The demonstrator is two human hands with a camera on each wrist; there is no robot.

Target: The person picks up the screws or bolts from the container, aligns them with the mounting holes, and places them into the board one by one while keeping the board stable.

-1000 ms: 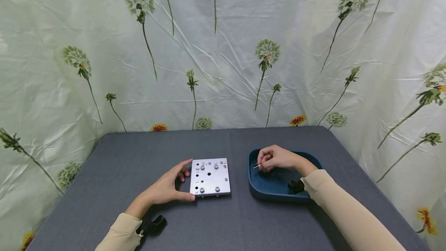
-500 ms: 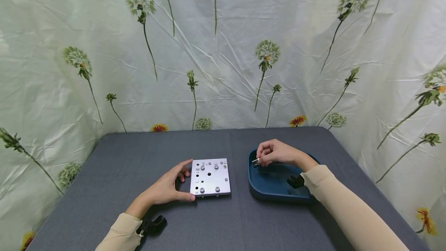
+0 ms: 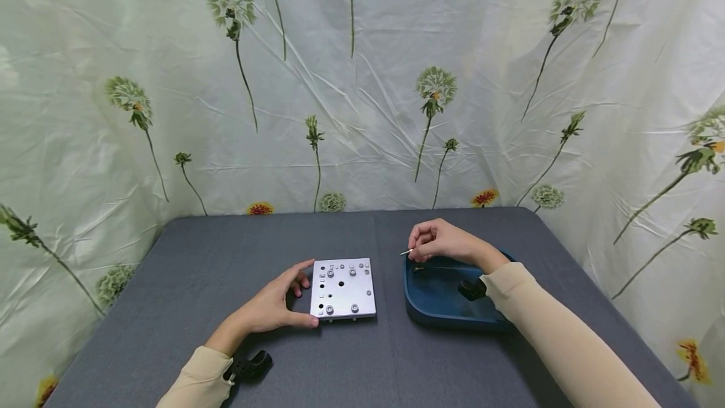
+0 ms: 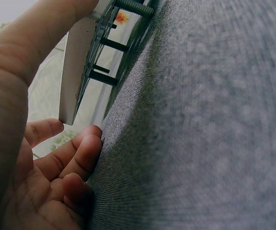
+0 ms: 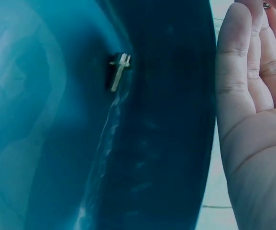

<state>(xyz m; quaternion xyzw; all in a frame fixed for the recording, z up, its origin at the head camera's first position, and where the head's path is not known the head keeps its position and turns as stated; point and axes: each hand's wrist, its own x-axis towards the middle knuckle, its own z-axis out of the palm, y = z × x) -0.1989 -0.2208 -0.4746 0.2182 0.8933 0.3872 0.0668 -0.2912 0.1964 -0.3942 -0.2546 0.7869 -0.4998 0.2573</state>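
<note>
A square silver metal plate (image 3: 345,298), fitted with several screws and small holes, stands on the table. My left hand (image 3: 270,308) holds its left side, thumb at the near corner and index finger at the far one. Threaded screw ends (image 4: 104,78) stick out under the plate in the left wrist view. Over the left far rim of a blue tray (image 3: 453,321), my right hand (image 3: 447,244) pinches a thin silvery screw (image 3: 406,252); its head is mostly hidden by the fingers. Another small screw (image 5: 121,64) lies in the tray, close to its wall.
Dark grey cloth covers the table (image 3: 362,364). A pale curtain (image 3: 362,93) printed with dandelions hangs behind it. Black wrist straps (image 3: 252,365) show at both sleeves. Between plate and tray runs a strip of bare cloth.
My right hand has risen from inside the tray and moved left to its far rim, carrying the screw. The left hand and the plate have stayed put.
</note>
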